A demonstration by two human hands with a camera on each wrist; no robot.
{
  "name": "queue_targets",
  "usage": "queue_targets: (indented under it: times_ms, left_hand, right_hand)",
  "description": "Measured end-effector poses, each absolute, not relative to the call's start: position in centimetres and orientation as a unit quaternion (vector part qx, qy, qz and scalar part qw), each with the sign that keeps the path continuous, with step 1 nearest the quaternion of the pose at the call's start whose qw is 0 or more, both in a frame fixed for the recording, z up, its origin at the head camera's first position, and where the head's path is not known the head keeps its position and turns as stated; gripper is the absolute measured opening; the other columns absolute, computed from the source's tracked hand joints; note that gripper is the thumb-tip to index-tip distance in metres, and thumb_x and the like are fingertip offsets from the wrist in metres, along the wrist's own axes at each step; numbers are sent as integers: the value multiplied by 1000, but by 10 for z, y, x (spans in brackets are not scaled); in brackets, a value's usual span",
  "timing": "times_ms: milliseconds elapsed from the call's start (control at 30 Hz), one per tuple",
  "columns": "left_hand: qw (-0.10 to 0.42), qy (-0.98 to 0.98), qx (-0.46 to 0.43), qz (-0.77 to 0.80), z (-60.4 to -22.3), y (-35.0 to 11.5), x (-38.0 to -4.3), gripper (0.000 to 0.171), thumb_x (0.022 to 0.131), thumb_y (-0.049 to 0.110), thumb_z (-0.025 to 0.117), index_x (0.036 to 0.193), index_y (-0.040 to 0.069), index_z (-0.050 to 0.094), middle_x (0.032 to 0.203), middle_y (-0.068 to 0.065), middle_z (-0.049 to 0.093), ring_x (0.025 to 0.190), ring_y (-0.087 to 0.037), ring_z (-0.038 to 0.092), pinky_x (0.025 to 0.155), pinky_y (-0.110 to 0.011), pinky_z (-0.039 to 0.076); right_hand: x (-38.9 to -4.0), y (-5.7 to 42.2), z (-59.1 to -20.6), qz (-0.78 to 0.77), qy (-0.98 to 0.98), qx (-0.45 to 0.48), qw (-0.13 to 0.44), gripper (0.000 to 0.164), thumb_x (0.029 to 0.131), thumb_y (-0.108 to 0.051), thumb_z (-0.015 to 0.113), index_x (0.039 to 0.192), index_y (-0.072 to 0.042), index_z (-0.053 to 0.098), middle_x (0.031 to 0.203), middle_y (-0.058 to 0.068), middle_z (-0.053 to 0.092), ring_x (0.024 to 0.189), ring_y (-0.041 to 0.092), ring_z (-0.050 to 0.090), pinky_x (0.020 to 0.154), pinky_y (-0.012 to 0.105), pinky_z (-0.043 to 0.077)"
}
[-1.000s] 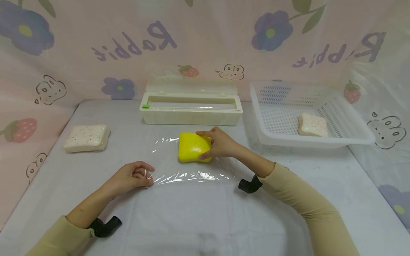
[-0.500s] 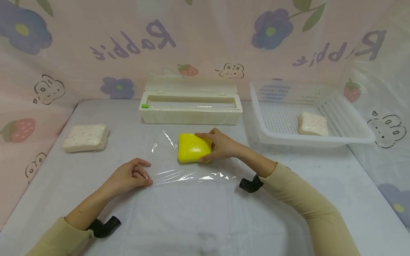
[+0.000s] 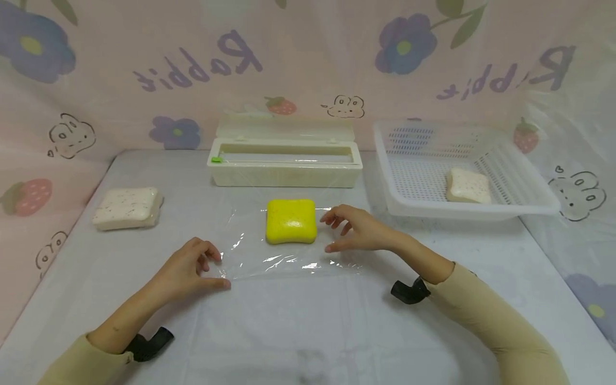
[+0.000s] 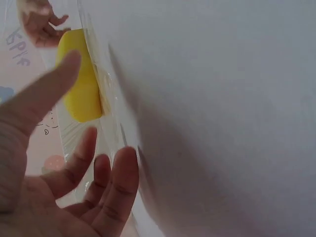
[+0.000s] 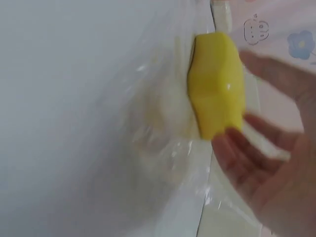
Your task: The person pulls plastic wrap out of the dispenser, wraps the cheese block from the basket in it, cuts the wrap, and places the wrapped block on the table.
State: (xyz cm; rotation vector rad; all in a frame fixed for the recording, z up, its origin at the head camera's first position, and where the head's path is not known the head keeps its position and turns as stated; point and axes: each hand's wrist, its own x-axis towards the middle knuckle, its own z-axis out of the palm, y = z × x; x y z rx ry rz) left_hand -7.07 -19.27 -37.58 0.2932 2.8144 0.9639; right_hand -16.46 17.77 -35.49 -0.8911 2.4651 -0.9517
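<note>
A yellow, cushion-shaped block [image 3: 291,221] with rounded corners lies on a sheet of clear plastic wrap [image 3: 269,262] in mid-table. Just right of the block, my right hand [image 3: 358,229] has its fingers loosely bent and apart from it, holding nothing. My left hand [image 3: 190,270] is at the wrap's left front corner, thumb and fingers spread with nothing between them. In the left wrist view the yellow block [image 4: 81,76] shows beyond the thumb. The right wrist view has the same block [image 5: 217,86] in front of the right fingers, over crinkled film.
Behind the wrap stands a cream plastic-wrap dispenser [image 3: 286,175], lid up, film running out over its front. A speckled white block [image 3: 127,207] lies at left. On the right, a white perforated basket [image 3: 462,210] holds another speckled white block [image 3: 468,185].
My right hand has let go of the yellow block and moved right, off it. My left thumb and fingers have parted at the wrap's corner. The block stays on the wrap.
</note>
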Motion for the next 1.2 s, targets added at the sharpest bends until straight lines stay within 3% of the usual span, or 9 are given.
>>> queue_targets:
  times_ms: [233, 633, 967, 1200]
  left_hand:
    - [66, 938, 177, 290, -379, -196, -69, 32, 67, 23, 87, 86, 21, 62, 87, 4, 48, 75, -8, 44, 61, -20, 39]
    - [47, 925, 219, 308, -380, -198, -70, 15, 81, 8, 75, 81, 20, 65, 84, 11, 54, 75, -4, 48, 63, -21, 43]
    - [-6, 918, 213, 334, -382, -200, -75, 20, 82, 0, 71, 84, 18, 63, 85, 10, 57, 76, -4, 51, 62, -21, 47]
    - [-64, 901, 209, 376, -380, -202, -82, 22, 81, -5, 69, 90, 14, 63, 89, 8, 63, 85, -3, 57, 72, -21, 53]
  right_hand:
    - [-143, 205, -355, -275, 860, -383, 194, 41, 73, -35, 83, 103, -17, 62, 102, -4, 61, 95, 16, 55, 87, 31, 47]
    - [-135, 222, -372, -261, 856, -405, 188, 10, 84, -10, 72, 87, -18, 66, 90, -8, 58, 87, 6, 57, 82, 24, 51]
    - [-135, 232, -370, -313, 863, -380, 113, 12, 87, -7, 67, 91, -18, 65, 89, -10, 68, 87, 5, 60, 81, 29, 51]
    - [-138, 231, -369, -381, 852, -350, 78, 4, 90, -7, 66, 92, -10, 66, 94, 1, 70, 91, 11, 65, 88, 33, 53]
